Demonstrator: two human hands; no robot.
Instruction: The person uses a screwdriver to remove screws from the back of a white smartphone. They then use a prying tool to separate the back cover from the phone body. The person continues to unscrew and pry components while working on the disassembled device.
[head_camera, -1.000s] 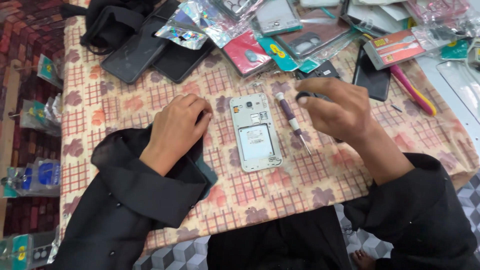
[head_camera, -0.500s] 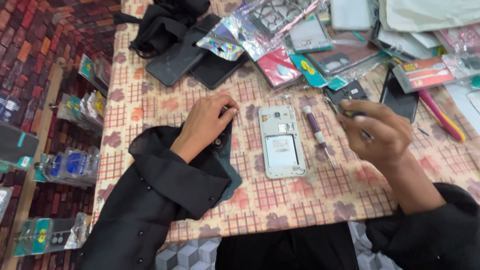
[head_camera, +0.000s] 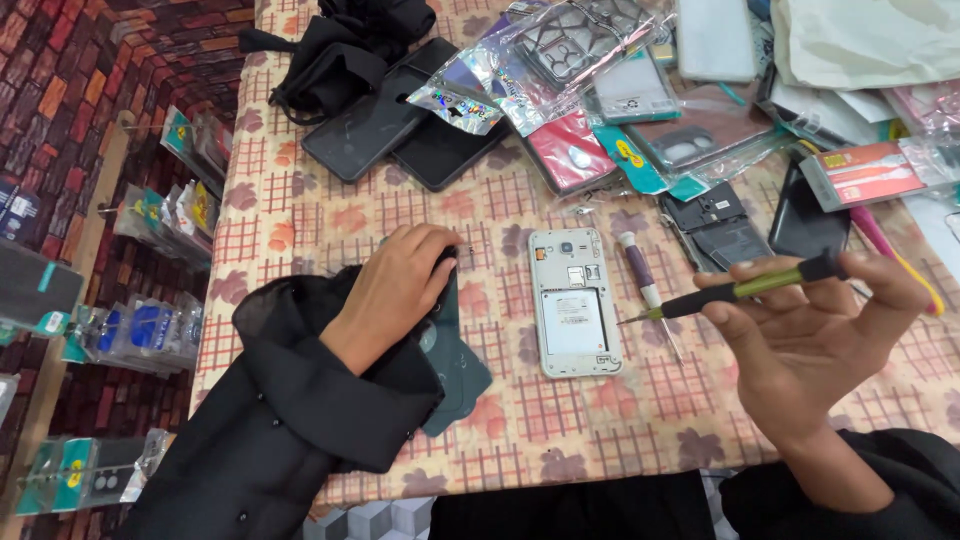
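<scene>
A white phone (head_camera: 573, 303) lies face down with its back cover off, in the middle of the patterned tablecloth (head_camera: 560, 420). My right hand (head_camera: 810, 335) holds a green and black screwdriver (head_camera: 745, 290) to the phone's right, its tip pointing left toward the phone. A purple-handled screwdriver (head_camera: 642, 275) lies on the cloth just right of the phone. My left hand (head_camera: 393, 290) rests palm down on a dark teal phone cover (head_camera: 455, 365), left of the phone.
Two black phones (head_camera: 400, 125) and a black cloth (head_camera: 345, 40) lie at the back left. Packaged phone cases (head_camera: 590, 90) and loose covers crowd the back and right. A dark phone part (head_camera: 715, 225) sits right of the purple screwdriver. Shelves of packaged goods (head_camera: 150, 250) stand left of the table.
My right hand has lifted the green and black screwdriver and turned it so its tip points at the phone. The view has shifted left. My left hand stays on the teal cover.
</scene>
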